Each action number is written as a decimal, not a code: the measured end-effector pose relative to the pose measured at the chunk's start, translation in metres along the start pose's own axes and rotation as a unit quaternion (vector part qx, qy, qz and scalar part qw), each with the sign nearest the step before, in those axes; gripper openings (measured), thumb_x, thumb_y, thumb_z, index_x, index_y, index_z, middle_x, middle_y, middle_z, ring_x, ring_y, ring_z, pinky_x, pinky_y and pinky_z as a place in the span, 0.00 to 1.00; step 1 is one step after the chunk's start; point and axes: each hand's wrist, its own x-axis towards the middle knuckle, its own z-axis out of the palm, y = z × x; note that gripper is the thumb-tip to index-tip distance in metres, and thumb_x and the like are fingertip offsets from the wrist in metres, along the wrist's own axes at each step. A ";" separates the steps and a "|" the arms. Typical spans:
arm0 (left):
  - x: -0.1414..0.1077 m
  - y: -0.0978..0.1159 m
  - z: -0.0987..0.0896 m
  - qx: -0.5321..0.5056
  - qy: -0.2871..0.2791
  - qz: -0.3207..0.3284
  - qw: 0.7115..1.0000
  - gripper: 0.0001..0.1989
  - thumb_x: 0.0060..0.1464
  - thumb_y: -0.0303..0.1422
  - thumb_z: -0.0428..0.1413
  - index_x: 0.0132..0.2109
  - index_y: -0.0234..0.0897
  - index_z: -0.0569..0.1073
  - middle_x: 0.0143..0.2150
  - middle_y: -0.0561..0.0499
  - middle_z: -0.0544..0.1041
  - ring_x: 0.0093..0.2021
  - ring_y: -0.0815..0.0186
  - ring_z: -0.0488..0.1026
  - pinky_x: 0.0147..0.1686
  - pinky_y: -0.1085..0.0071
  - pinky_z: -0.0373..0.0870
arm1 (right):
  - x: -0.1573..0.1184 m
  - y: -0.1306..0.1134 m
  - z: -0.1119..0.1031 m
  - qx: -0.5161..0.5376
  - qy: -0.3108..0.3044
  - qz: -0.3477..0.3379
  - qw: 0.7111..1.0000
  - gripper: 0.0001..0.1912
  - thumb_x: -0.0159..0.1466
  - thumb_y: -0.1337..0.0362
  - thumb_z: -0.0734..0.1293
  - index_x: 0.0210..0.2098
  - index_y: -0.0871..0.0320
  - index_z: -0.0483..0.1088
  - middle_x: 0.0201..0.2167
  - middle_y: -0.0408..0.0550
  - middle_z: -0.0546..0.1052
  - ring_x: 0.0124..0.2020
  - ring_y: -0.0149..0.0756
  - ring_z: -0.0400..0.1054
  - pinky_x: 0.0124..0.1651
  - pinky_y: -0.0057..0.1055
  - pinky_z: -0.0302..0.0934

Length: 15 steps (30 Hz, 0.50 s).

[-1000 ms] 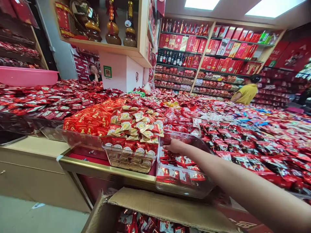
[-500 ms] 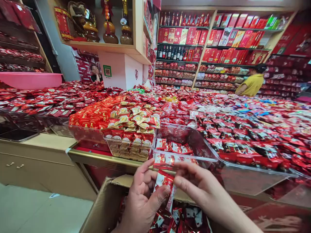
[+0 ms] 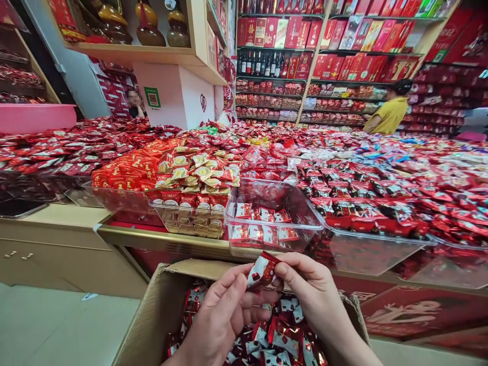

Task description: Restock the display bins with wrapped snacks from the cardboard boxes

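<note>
The left hand and the right hand each pinch an end of a small red-and-white packet over the carton at six o'clock, a clear bin beyond towards twelve. The packet looks light and slick-skinned to me, so I'd take it gently by the crimped ends.

Packet in the fingers: thin plastic-looking film, glossy, creased, with a crimped end. Carton: brown cardboard, matt, its rim rough and frayed at the corners. Counter, front edge: gold-toned, metal-looking, soft sheen. Tray at that edge: clear plastic, smooth, glossy. Basin near the far-left corner: smooth pink plastic.
</note>
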 end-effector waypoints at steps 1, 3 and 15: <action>-0.001 0.000 0.001 0.003 0.004 0.004 1.000 0.13 0.51 0.37 0.50 0.44 0.40 0.70 0.43 0.46 0.74 0.44 0.58 0.70 0.40 0.63 0.68 | -0.001 0.002 0.002 0.013 0.011 0.002 1.000 0.08 0.53 0.60 0.66 0.31 0.57 0.70 0.25 0.43 0.72 0.24 0.29 0.65 0.28 0.26 0.61; 0.000 -0.001 0.001 0.062 0.040 0.062 0.995 0.12 0.48 0.32 0.55 0.42 0.39 0.71 0.46 0.47 0.73 0.47 0.59 0.67 0.46 0.65 0.65 | -0.005 0.004 0.008 0.077 0.042 0.021 0.996 0.12 0.53 0.60 0.66 0.37 0.55 0.68 0.30 0.44 0.72 0.26 0.29 0.66 0.29 0.27 0.62; 0.001 -0.014 -0.003 0.139 0.096 0.136 0.976 0.20 0.45 0.28 0.56 0.47 0.40 0.62 0.47 0.48 0.70 0.45 0.63 0.69 0.43 0.71 0.68 | -0.012 0.011 0.023 0.146 0.056 0.065 0.986 0.14 0.53 0.62 0.66 0.38 0.58 0.63 0.33 0.46 0.73 0.29 0.29 0.66 0.33 0.27 0.62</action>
